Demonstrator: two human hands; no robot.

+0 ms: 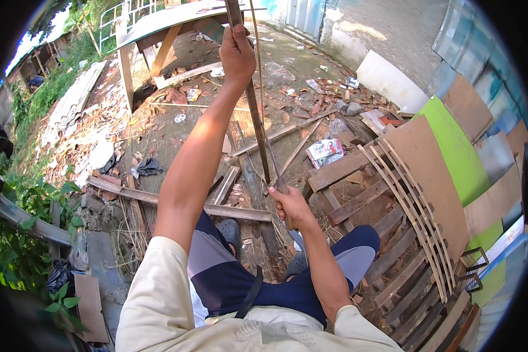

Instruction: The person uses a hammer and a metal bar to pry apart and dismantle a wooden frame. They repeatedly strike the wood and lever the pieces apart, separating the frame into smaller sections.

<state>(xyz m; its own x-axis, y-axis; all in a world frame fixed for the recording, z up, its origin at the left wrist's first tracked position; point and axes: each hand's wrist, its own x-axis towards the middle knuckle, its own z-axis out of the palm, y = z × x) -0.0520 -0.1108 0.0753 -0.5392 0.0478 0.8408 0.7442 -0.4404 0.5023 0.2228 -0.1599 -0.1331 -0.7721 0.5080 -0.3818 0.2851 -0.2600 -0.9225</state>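
My left hand is raised high in front of me, closed around a long, narrow wooden strip. The strip stands steeply, its lower end near my right hand. My right hand, lower and closer to my body, is closed on the handle of what looks like a long knife. Its thin grey blade points up and away, close along the strip; whether they touch, I cannot tell. A thin, pale rod runs beside the strip near my left hand.
Wooden pallets lie to my right, with slender slats and leaning boards. A plank crosses the ground before my feet. A table stands far left. Leaves and litter cover the dirt; plants grow at left.
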